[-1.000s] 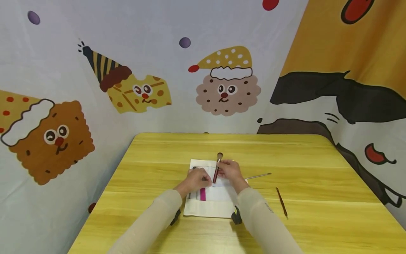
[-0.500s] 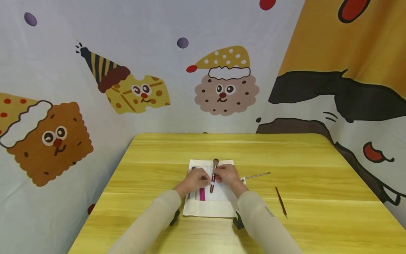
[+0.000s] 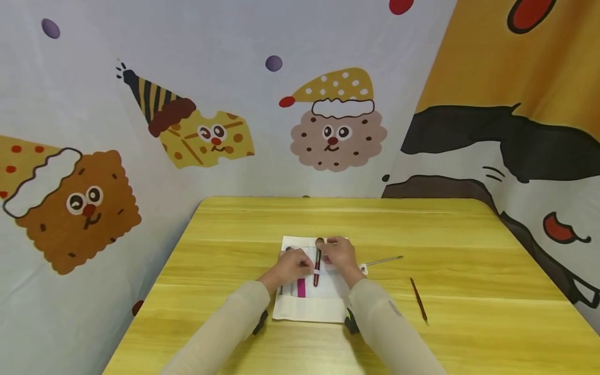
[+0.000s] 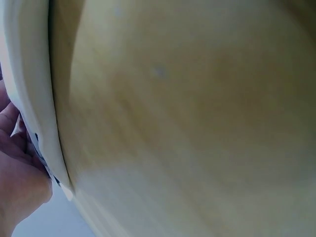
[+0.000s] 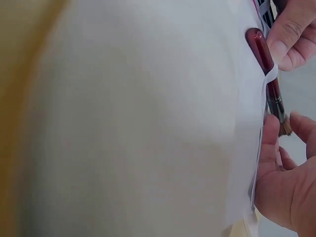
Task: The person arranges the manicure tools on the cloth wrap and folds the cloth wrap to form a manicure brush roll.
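A cream cloth brush roll (image 3: 309, 309) lies spread out on the table. A makeup brush (image 3: 316, 276) with a dark red handle runs through a white elastic band (image 5: 271, 73) on it, bristles toward the far edge. My left hand (image 3: 291, 265) pinches the band's edge beside the handle, thumb against fingers. Around the bristle end (image 5: 285, 127) is my right hand (image 3: 341, 253), its thumb and fingers spread apart and not gripping the brush. In the left wrist view, only part of the left hand (image 4: 22, 173) shows at the roll's edge.
A magenta strip (image 3: 301, 288) shows on the roll's left half, partly under the left hand. To the right lie a thin grey rod (image 3: 386, 259) and a slim dark red tool (image 3: 419, 301). A white snap tab (image 3: 363, 269) sticks out from the roll's right side.
The brush has slid down through the elastic band toward the near side. My right hand has let go of it and its fingers have spread. The left hand has stayed at the band.
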{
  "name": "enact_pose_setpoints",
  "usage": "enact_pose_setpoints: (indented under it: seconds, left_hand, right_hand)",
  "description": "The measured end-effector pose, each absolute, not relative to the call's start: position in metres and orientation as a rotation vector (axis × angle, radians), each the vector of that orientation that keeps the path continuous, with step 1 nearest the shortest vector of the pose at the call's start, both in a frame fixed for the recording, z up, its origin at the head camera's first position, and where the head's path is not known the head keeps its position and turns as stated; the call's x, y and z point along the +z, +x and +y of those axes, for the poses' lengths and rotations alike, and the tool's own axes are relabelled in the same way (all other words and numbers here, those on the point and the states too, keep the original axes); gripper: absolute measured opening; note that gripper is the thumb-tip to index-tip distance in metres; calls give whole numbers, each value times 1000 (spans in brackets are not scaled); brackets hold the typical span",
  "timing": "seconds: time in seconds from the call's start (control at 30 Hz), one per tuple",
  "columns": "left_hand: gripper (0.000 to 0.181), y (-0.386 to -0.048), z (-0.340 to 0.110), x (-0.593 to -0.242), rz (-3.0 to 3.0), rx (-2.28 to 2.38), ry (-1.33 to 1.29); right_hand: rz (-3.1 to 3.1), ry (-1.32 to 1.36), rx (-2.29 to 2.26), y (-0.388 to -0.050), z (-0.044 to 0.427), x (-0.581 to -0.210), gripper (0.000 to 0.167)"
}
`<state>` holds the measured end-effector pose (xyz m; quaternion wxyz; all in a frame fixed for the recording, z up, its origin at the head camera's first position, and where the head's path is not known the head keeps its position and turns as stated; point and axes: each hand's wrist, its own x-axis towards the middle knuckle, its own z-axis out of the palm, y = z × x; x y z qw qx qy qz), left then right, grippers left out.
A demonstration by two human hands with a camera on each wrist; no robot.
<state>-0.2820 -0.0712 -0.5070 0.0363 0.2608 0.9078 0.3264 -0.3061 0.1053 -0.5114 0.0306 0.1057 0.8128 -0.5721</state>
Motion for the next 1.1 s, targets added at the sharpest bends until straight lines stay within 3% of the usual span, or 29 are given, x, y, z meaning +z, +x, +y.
enact_pose_setpoints:
  seconds: [0.4, 1.1]
  left_hand:
    - [8, -284, -65, -508, 2784, 996, 780]
    - [8, -282, -71, -507, 2758, 1039, 778]
  right_hand:
    - [2756, 136, -1515, -309, 105, -508, 34]
    - [2563, 12, -1570, -291, 110, -511, 31]
